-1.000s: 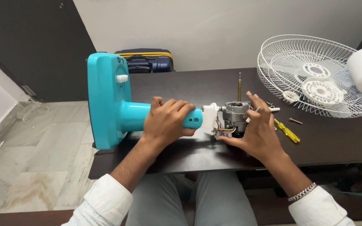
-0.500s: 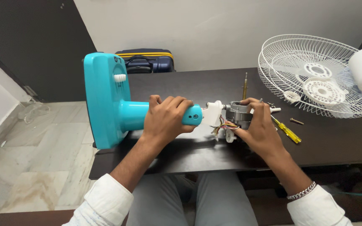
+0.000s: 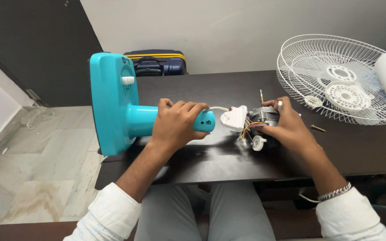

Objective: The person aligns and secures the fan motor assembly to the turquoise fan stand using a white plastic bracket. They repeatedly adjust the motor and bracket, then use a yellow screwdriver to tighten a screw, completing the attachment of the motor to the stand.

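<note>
My left hand [image 3: 175, 125] is wrapped tight around the neck of the turquoise fan stand [image 3: 126, 111], which lies on its side on the dark desk [image 3: 211, 160] with its flat base hanging out past the desk's left edge. My right hand [image 3: 289, 127] is closed over the grey fan motor [image 3: 264, 117], fingers curled across the top and thumb underneath. The white mounting bracket [image 3: 234, 119] sits between my hands, just off the end of the neck, with a white cable [image 3: 217, 108] and a bundle of coloured wires [image 3: 249, 127] running between stand and motor. I judge I am separating the motor from the stand: bracket and neck look apart, but the wiring links them. Next I would need a steady grip on the neck and a gentle pull, minding the wires. The white fan grilles [image 3: 336, 76] lie to the far right, a loose screw [image 3: 317, 128] near my wrist.
</note>
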